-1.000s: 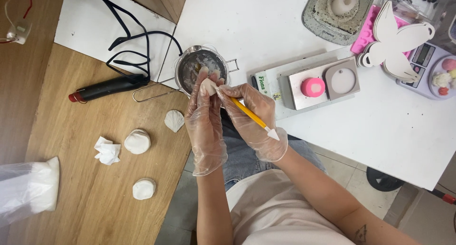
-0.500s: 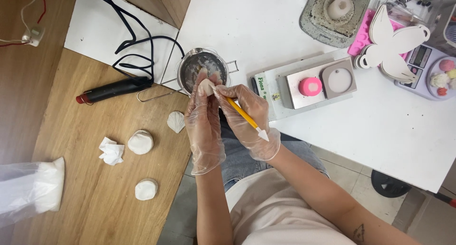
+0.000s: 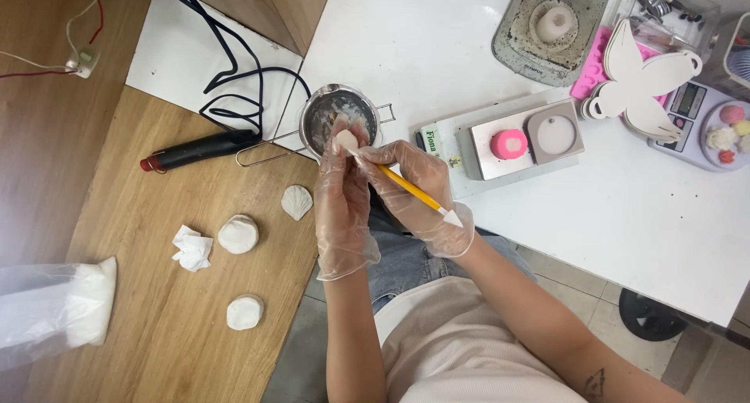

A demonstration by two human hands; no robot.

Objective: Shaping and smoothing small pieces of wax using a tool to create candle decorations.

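Head view: left hand (image 3: 341, 207) pinches white shell piece (image 3: 346, 142), right hand (image 3: 414, 192) grips yellow tool (image 3: 406, 188); clear bag of white powder (image 3: 55, 309) at bench's left edge.

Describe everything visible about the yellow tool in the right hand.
The yellow tool is a slim, pencil-like stick, apparently plastic, with a white flat tip at its rear end. It lies slanted, gripped by the gloved right hand. Its front end touches the small white piece pinched in the gloved left hand, above the metal pot.
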